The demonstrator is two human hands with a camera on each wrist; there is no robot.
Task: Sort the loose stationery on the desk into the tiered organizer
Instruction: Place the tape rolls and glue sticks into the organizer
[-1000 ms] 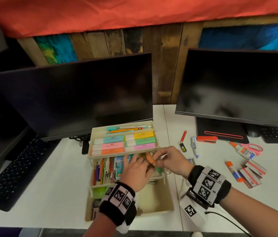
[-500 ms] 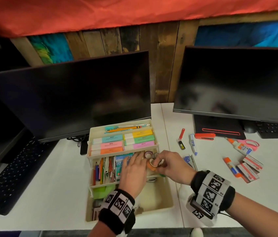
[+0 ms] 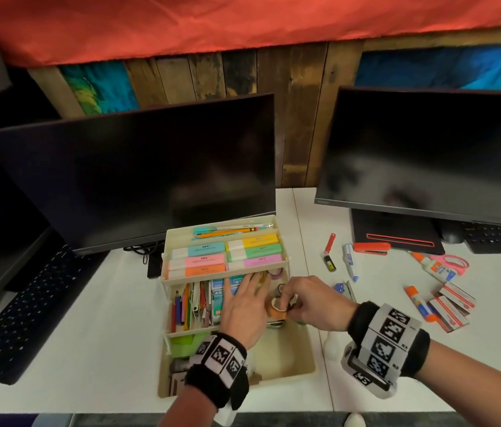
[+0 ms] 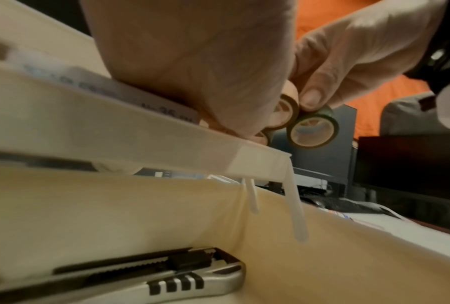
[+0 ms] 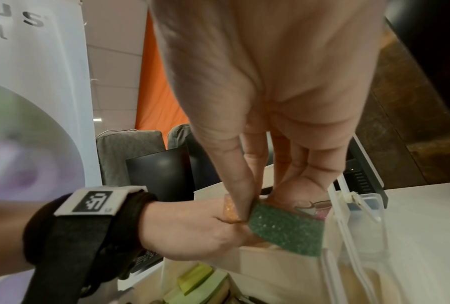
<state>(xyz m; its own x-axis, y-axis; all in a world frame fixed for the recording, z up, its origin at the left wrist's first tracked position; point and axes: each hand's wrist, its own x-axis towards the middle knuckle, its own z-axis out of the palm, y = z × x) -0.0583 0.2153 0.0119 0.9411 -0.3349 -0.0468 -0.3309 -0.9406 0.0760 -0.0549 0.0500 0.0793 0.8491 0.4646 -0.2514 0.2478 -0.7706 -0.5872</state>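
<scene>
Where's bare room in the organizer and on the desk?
Bottom tier: right part bare; notes and knife fill its left. Desk bare left of the organizer. Crowded: middle tier under both hands, and the desk right of the right hand.

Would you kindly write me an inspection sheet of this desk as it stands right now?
Surface: white desk, two panels meeting at a seam.
Job's things: tiered organizer holds highlighters, pencils, a utility knife; glue bottle, glue stick, scissors, stapler lie loose on the desk.
Clutter: nothing seen.
Grippers: left hand flat on the middle tier; right hand pinches orange and green tape rolls.
Cables: black cables behind organizer.
Surroundings: two dark monitors, keyboards, plank wall, red cloth.
</scene>
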